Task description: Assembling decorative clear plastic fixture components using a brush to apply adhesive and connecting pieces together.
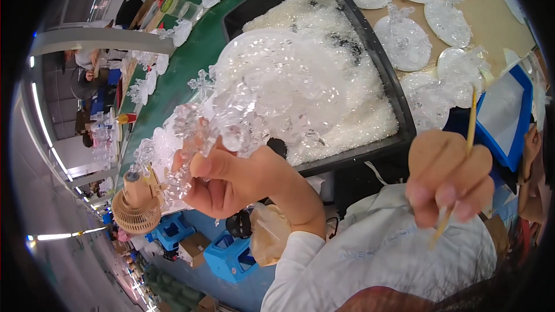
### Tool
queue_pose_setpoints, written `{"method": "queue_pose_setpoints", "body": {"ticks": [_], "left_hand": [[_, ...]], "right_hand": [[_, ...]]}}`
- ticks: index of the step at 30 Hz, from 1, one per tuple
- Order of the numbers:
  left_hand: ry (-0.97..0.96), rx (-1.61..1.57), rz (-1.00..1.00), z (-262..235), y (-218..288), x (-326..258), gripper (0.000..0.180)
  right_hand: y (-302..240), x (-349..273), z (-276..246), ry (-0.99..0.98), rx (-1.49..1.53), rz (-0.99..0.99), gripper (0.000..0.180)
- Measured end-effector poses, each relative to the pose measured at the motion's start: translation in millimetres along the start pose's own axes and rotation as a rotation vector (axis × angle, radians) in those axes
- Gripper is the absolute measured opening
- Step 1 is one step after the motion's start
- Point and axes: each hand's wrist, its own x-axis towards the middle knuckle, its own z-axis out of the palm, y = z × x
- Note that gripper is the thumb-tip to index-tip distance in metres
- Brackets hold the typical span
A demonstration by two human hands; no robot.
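My left hand [237,176] is closed around the clear, faceted figure part of a crystal-like ornament [272,60]. The ornament's round, whitish disc base is tilted up over a black tray [377,60] of white and clear glittery granules [361,107]. Loose sparkling bits cover much of the disc. To the right of the tray, my right hand [451,176] is closed around a thin wooden stick [472,118], held upright at a slant. Its lower end shows below my fingers, blurred, and stays apart from the ornament.
Several similar disc ornaments [402,43] lie on a tan board at right, and more line the green table [179,66] at left. A blue-rimmed tray [523,81] and another person's hand [531,144] are at far right. A small fan [137,211] and blue stools [231,257] stand lower left.
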Motion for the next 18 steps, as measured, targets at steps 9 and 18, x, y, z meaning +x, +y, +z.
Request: {"method": "queue_pose_setpoints", "body": {"ticks": [9, 18], "left_hand": [[-0.128, 0.021, -0.116, -14, 5, -3, 0.043], [-0.093, -0.032, -0.036, 1, 13, -15, 0.039]], "right_hand": [[-23, 13, 11, 0.183, 0.271, 0.152, 0.026], [2, 0, -3, 0.008, -0.023, 0.403, 0.029]]}}
